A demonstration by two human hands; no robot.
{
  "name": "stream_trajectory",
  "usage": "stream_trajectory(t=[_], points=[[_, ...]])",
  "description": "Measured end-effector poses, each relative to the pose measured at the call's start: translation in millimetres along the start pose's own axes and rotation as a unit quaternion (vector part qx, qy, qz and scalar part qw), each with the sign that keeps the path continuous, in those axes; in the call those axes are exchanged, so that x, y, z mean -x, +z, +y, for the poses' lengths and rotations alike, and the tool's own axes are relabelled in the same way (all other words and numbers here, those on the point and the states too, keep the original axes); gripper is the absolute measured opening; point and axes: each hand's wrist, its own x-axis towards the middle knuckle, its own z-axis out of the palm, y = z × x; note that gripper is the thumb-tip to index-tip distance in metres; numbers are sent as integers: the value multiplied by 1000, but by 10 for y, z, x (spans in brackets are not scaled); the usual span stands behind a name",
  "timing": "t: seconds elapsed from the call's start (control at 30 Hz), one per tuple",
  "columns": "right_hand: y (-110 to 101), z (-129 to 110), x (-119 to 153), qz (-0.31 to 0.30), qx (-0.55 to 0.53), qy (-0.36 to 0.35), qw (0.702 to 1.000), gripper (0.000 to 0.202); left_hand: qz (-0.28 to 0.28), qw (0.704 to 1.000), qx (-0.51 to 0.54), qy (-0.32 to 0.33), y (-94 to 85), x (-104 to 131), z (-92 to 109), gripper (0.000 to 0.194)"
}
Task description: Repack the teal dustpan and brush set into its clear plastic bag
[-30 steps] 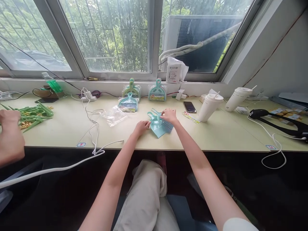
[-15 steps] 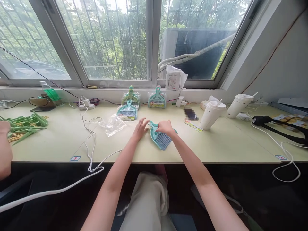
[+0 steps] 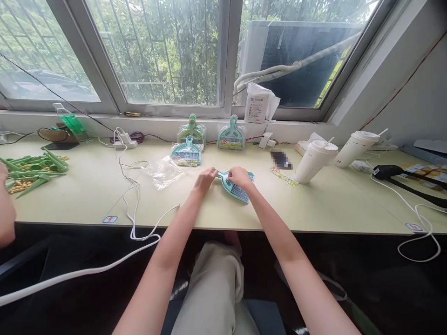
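Observation:
A teal dustpan (image 3: 226, 184) with a small grey-bristled brush (image 3: 240, 192) lying in it rests on the pale table in front of me. My left hand (image 3: 206, 180) is closed around the end of the handle, at the dustpan's upper left. Over the brush, my right hand (image 3: 239, 177) pinches its teal part with curled fingers. Behind, a wrapped teal dustpan set (image 3: 186, 151) leans in front of a greener wrapped set (image 3: 192, 128). Another wrapped set (image 3: 231, 135) stands against the wall to their right.
Crumpled clear plastic (image 3: 164, 172) and white cables (image 3: 134, 204) lie left of my hands. To the right are a label card (image 3: 284, 177), a phone and two white cups (image 3: 316, 160). Green pieces (image 3: 38, 170) and another person's arm (image 3: 6, 209) are at far left.
My left hand has closed on the handle end. The dustpan and brush have turned, their wide end swinging up and right. The camera view has shifted slightly.

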Motion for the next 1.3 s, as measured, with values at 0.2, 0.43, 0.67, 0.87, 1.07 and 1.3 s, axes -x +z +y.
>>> stream_trajectory(t=[0.2, 0.43, 0.67, 0.87, 1.07, 1.3], points=[[22, 93, -13, 8, -22, -23, 999, 10, -39, 993, -89, 64, -53, 33, 86, 31], [66, 114, -30, 3, -12, -49, 999, 11, -77, 992, -95, 42, -75, 55, 113, 25], [19, 34, 8, 27, 5, -77, 997, 11, -35, 999, -22, 16, -141, 132, 86, 25], [57, -163, -32, 95, -114, -20, 989, 15, 181, 903, 325, -217, -235, 93, 38, 32], [180, -425, -173, 245, -251, 15, 937, 17, -41, 685, 669, -287, -249, 74, 119, 44], [184, 783, 136, 301, -196, 205, 910, 46, 6, 614, 694, -376, -190, 84, -33, 28]])
